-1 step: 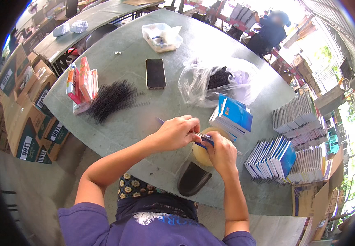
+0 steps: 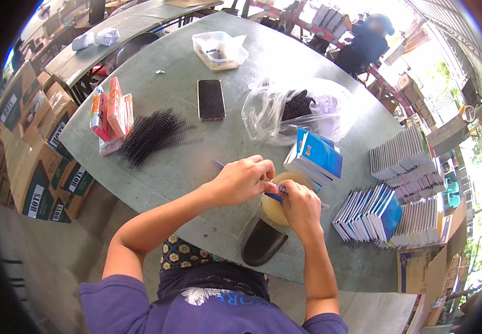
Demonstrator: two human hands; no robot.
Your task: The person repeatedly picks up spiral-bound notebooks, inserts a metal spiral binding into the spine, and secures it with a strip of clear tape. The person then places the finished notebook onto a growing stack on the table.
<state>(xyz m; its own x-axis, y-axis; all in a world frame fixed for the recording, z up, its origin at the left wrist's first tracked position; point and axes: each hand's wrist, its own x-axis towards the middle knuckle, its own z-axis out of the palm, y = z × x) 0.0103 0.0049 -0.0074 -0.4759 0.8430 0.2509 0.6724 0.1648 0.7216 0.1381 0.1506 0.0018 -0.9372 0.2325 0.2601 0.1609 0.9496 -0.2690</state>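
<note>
Both of my hands meet over the near middle of the table, closed on a small blue-edged notebook [image 2: 273, 196] held edge up. My left hand [image 2: 241, 179] pinches its bound edge, where a short length of dark spiral coil shows between the fingertips. The fingers of my right hand [image 2: 303, 207] grip the other end. Much of the notebook is hidden by the hands. Under them lies a round yellowish thing [image 2: 274, 212], and nearer me a black rounded object [image 2: 263, 242]. Beyond the right hand stands a small stack of blue notebooks [image 2: 320, 156].
Loose black plastic coils [image 2: 155, 136] lie left, beside red packets [image 2: 116, 108]. A phone [image 2: 211, 100], a clear tub [image 2: 219, 50] and a plastic bag [image 2: 269, 114] with more coils sit farther off. Spiral notebooks [image 2: 366, 214] are piled right, near a carton [image 2: 419, 270]. A person [image 2: 363, 47] sits beyond.
My right fingers have shifted slightly along the notebook's bound edge, and the notebook has tilted a little. The left hand has barely moved.
</note>
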